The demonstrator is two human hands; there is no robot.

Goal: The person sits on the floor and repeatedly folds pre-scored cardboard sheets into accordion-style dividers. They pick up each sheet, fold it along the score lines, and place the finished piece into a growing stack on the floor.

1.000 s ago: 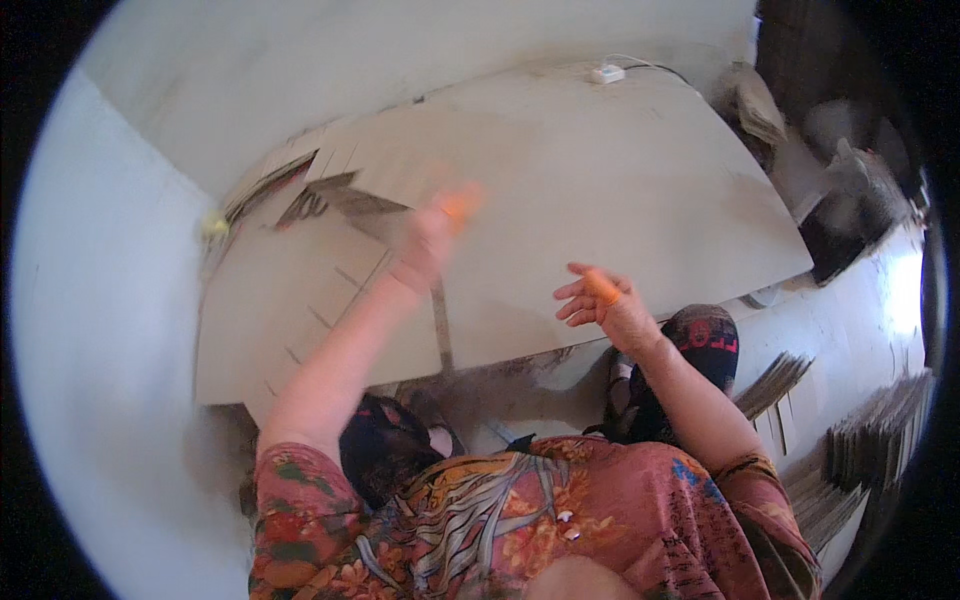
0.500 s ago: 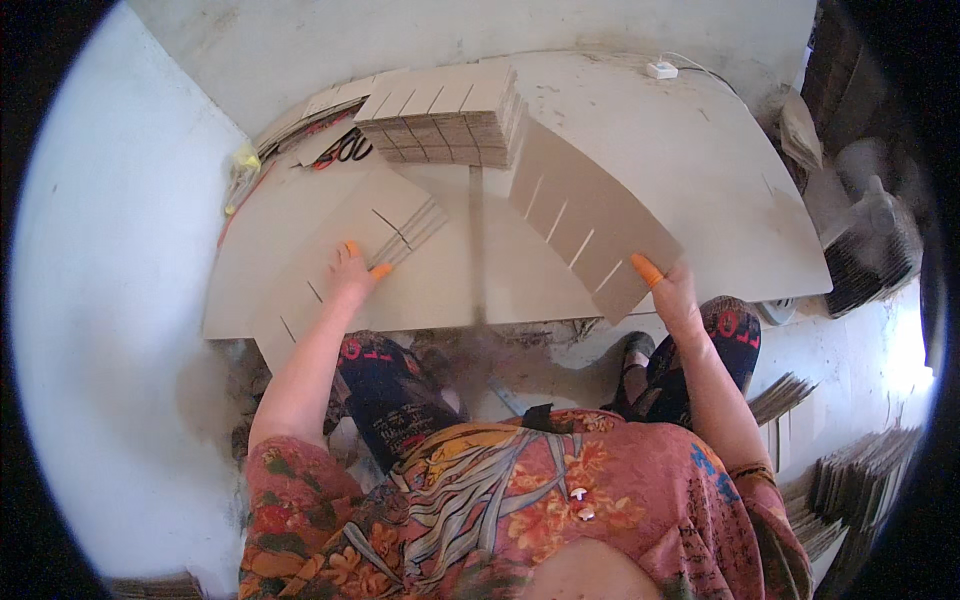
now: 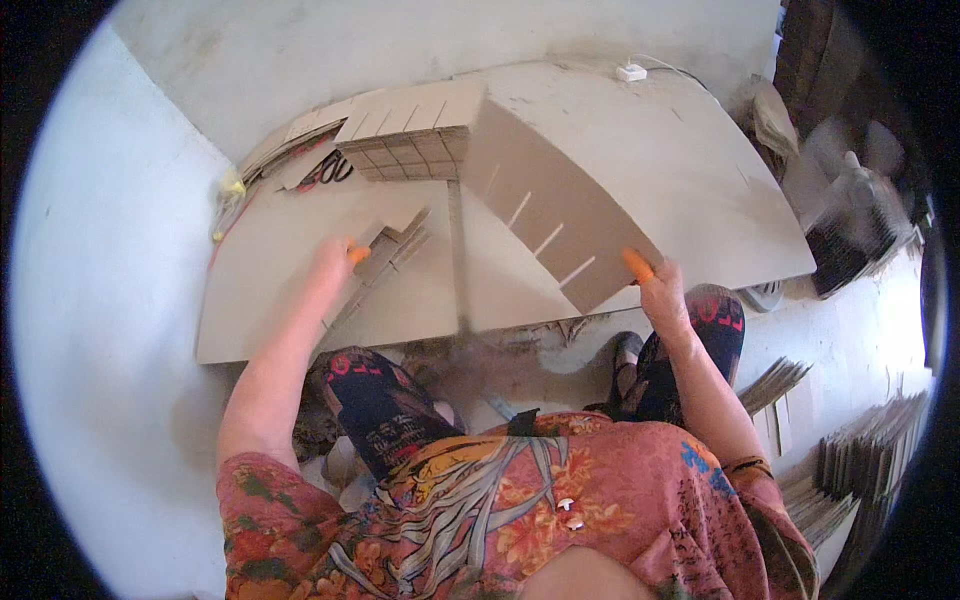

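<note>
My right hand (image 3: 662,292), orange covers on its fingers, grips the near right corner of a brown slotted cardboard divider (image 3: 565,205). That piece slants up and away to the left, its far end beside a stack of slotted cardboard (image 3: 410,150). At the left, my left hand (image 3: 335,270), also with orange finger covers, is closed on several slotted cardboard strips (image 3: 388,258). These stand tilted on edge over the table, slightly blurred. My left fingers are partly hidden behind the wrist and the strips.
Black-handled scissors (image 3: 335,170) lie left of the stack on the pale table (image 3: 700,200). A white power adapter (image 3: 631,72) with a cable sits at the back edge. Bundles of cardboard (image 3: 870,450) stand at the lower right. My knees are under the table's front edge.
My left hand has tipped the strips from lying nearly flat to standing on edge. The divider in my right hand has shifted slightly left against the stack. The whole view has shifted a little.
</note>
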